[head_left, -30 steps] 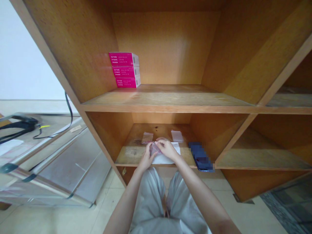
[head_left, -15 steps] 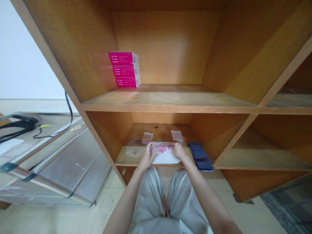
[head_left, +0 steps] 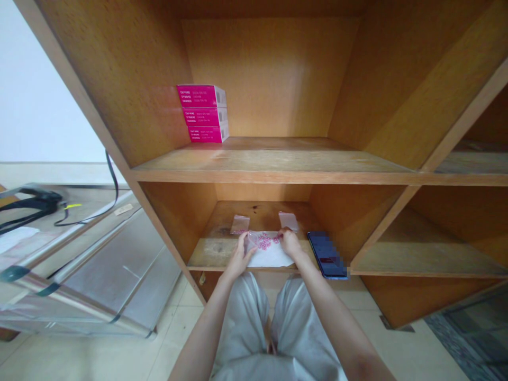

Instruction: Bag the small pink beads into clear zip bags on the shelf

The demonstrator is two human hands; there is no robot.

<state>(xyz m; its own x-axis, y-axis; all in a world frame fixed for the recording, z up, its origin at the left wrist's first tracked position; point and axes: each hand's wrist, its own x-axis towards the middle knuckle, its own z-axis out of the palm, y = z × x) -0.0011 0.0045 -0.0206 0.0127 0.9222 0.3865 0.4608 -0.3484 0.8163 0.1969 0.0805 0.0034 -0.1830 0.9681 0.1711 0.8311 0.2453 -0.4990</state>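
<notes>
A white sheet [head_left: 272, 258] lies on the lower shelf, with many small pink pieces [head_left: 264, 242] spread over its back part. My left hand [head_left: 240, 256] is closed on a clear plastic bag [head_left: 251, 241] at the sheet's left edge. At the right, my right hand [head_left: 289, 242] has its fingertips pinched together by the pink pieces; whether one is between them cannot be made out. Behind the left hand lies a small clear zip bag [head_left: 240, 223] with pink pieces in its lower end. Another small zip bag [head_left: 289, 219] lies just behind the right hand.
A dark phone [head_left: 327, 256] lies right of the sheet, over the shelf's front edge. Three pink boxes [head_left: 204, 116] are stacked on the upper shelf [head_left: 278, 159]. To the left stands a metal-framed rack [head_left: 115, 275] with a black cable [head_left: 113, 174].
My right hand has shifted very slightly over the pink pieces. My left hand and the clear bag stay in place.
</notes>
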